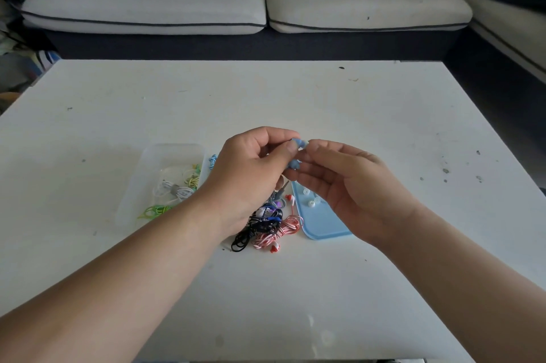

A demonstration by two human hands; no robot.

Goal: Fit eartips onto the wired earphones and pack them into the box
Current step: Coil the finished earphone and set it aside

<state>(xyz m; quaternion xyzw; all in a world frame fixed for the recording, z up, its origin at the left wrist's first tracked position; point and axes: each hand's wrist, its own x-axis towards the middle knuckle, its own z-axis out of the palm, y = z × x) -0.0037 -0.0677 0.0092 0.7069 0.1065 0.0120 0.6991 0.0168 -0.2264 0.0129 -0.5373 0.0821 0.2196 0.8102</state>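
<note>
- Left hand (251, 167) — fingers curled in, thumb and forefinger pinching a blue earbud (296, 144) above the table (384, 132).
- Right hand (351, 182) — palm up, fingers half curled, fingertips (313, 147) meeting the same earbud at its tip; a small pale piece shows there, too small to tell whether it is an eartip.
- Second blue earbud (294, 164) sits between the two hands, touching the left thumb.
- Clear box (153, 161) lies left of the hands, holding coiled white and green earphones (174, 190).
- Tangled black, blue and red-striped earphones (266, 226) lie under the wrists.
- Blue lid (320, 221) beside them carries loose white eartips (306, 192).
</note>
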